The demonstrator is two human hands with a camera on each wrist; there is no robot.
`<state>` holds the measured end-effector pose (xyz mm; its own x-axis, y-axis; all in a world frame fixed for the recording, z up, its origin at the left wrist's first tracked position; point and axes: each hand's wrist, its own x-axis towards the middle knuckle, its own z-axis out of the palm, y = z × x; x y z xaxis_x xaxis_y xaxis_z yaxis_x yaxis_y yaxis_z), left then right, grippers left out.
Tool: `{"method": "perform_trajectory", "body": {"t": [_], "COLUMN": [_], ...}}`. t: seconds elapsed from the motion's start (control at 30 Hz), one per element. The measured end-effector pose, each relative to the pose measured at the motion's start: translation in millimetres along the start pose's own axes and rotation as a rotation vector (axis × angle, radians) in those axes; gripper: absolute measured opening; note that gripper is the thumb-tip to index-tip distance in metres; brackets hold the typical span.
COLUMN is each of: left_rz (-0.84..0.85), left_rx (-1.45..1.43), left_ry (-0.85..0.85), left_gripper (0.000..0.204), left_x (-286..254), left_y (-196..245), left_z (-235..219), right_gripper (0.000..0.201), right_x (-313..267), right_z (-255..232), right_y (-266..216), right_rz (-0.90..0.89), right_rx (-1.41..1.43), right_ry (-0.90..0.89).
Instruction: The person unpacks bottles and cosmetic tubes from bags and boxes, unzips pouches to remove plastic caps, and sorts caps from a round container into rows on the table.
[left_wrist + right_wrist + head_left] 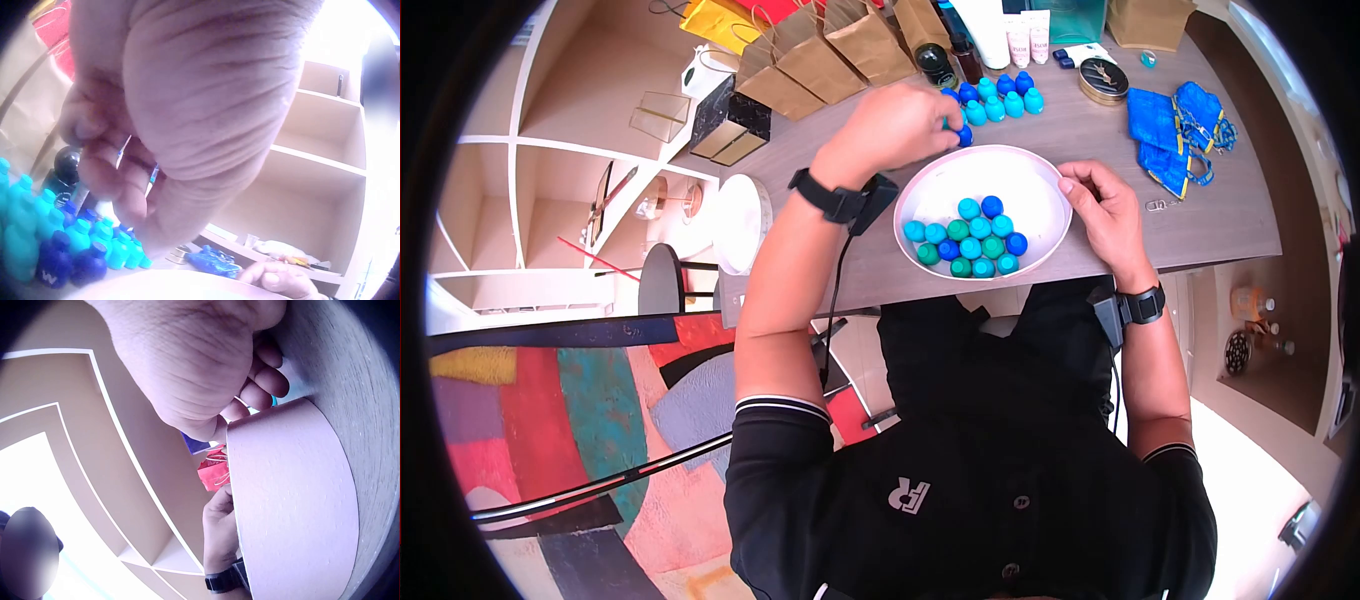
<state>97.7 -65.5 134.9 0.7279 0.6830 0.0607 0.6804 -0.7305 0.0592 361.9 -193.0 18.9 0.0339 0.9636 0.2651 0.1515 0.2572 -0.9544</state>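
My left hand [895,128] reaches over a cluster of small blue and teal bottles [994,106] on the table. Its fingers curve loosely beside a dark blue bottle [965,136], and nothing shows between them. In the left wrist view, two dark blue bottles [55,259] stand at the front of the cluster, one marked with a W. An oval pink-sided box [1045,180], white inside, sits close to the table's front edge. Several blue, teal and green bottles [970,228] stand grouped in its near half. My right hand [1112,212] grips the box's right rim.
Brown paper bags [805,75] line the back left, beside a black marbled box [730,122]. Tubes [1028,38] and a dark jar [935,62] stand behind the bottles. A round black tin [1103,80] and blue pouches [1157,125] lie right, near a small clip [1160,205].
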Motion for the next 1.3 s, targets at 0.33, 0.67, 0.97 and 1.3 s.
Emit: {"method": "perform_trajectory", "body": {"t": [0.33, 0.67, 0.97, 1.3], "left_rz": [0.216, 0.214, 0.129, 0.019], "left_rx": [-0.215, -0.213, -0.014, 0.099], "left_ry": [-0.202, 0.041, 0.066, -0.144], "left_gripper": [0.022, 0.020, 0.020, 0.024], "left_x": [-38, -23, 32, 52], "left_y": [29, 21, 4, -3], "left_z": [16, -13, -6, 27], "right_gripper": [0.022, 0.020, 0.020, 0.021], "right_x": [0, 0, 0, 1], "right_z": [0, -1, 0, -1], "right_y": [4, -2, 1, 0], "right_rz": [0.031, 0.002, -0.005, -0.019], "right_rx": [0.039, 0.003, 0.035, 0.027], "right_ry": [-0.010, -0.014, -0.006, -0.008]}}
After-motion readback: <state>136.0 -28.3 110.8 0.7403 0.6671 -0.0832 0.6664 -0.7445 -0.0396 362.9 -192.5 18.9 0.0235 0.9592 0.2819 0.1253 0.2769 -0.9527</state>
